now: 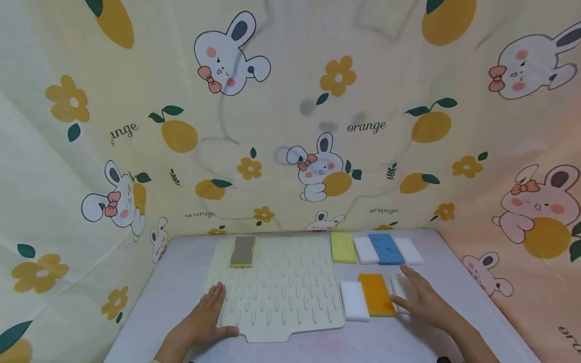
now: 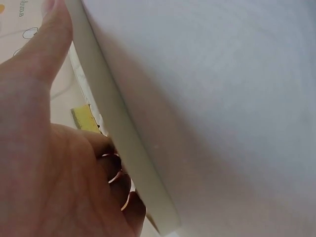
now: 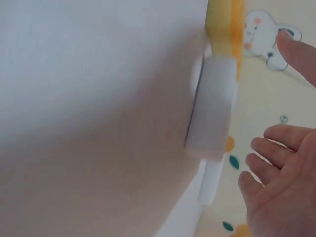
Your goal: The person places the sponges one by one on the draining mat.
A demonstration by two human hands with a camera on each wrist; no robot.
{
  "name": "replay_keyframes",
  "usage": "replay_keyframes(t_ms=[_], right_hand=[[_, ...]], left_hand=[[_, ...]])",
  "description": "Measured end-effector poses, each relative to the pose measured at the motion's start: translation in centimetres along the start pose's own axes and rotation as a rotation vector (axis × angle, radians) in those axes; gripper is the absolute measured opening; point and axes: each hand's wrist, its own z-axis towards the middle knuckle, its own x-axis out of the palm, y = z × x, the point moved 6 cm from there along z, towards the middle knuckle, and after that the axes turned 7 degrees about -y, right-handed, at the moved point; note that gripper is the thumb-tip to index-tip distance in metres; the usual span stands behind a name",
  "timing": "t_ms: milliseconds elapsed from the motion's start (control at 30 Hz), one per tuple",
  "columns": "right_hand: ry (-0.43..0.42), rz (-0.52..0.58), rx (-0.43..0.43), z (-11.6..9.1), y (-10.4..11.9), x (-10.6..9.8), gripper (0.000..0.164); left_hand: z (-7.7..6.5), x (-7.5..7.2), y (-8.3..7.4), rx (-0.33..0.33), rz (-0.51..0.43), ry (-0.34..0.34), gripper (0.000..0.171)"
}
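My left hand (image 1: 199, 317) rests at the front left corner of a cream ridged drying mat (image 1: 268, 336), its fingers along the left edge and the thumb by the front edge. On the mat's back left part lies a grey-topped yellow sponge (image 1: 243, 250). Over a white sponge (image 1: 399, 291) on the right hovers my right hand (image 1: 426, 302), fingers extended and thumb spread, partly hiding it. The right wrist view shows a gap between that hand and the white sponge (image 3: 212, 108). Beside it lie an orange sponge (image 1: 378, 295) and another white sponge (image 1: 354, 301).
Behind these, a back row holds a yellow-green sponge (image 1: 343, 247), a white one (image 1: 364, 250), a blue one (image 1: 386, 248) and a white one (image 1: 410, 251). A patterned cloth (image 1: 272, 116) surrounds the pale table (image 1: 159, 282) at the back and sides.
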Motion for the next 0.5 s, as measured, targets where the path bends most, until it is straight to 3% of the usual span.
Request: replay_keyframes(t_ms=[233,500], right_hand=[[0.03,-0.024,-0.031,0.3,-1.5,-0.3,0.118],[0.098,-0.02,0.073,0.9,-3.3,0.3,0.128]], left_hand=[[0.1,0.1,0.2,0.005,-0.003,0.001,0.131],[0.3,0.3,0.4,-0.009,0.009,0.004,0.132]])
